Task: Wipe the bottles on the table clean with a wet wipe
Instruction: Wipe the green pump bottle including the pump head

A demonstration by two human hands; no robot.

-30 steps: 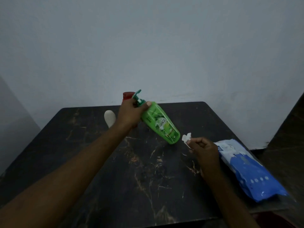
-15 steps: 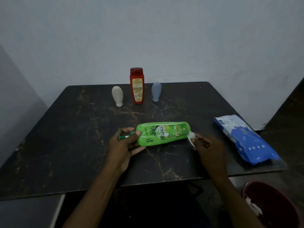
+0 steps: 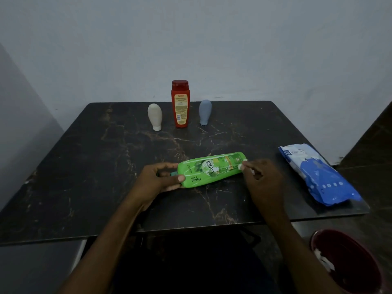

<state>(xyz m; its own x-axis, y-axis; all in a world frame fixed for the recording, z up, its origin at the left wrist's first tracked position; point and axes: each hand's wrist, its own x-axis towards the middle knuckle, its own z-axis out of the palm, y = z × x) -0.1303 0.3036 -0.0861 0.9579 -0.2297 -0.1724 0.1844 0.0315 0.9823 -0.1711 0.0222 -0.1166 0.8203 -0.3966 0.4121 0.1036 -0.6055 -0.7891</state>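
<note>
The left hand (image 3: 158, 179) grips the green bottle (image 3: 212, 168) sideways near the desk's (image 3: 106, 166) front edge, so the right hand (image 3: 263, 179), pinching a wet wipe (image 3: 241, 165), can rub its base.

On the green bottle (image 3: 212, 169), which lay on its side toward 6 o'clock of the table, the brand "Vatika" stood in white letters in the middle of the label, turned sideways to the camera. The word "Henna" stood near the bottle's 9 o'clock end, upside down to the camera, just beside the thumb of the left hand (image 3: 157, 181). A smaller line beside it was too small to read. The red bottle (image 3: 180, 105) at 12 o'clock carried an orange label with a short red heading, several lines of fine print and a barcode, none readable. The blue and white pack (image 3: 318, 175) at 3 o'clock showed some white letters at its far end, not legible.
</note>
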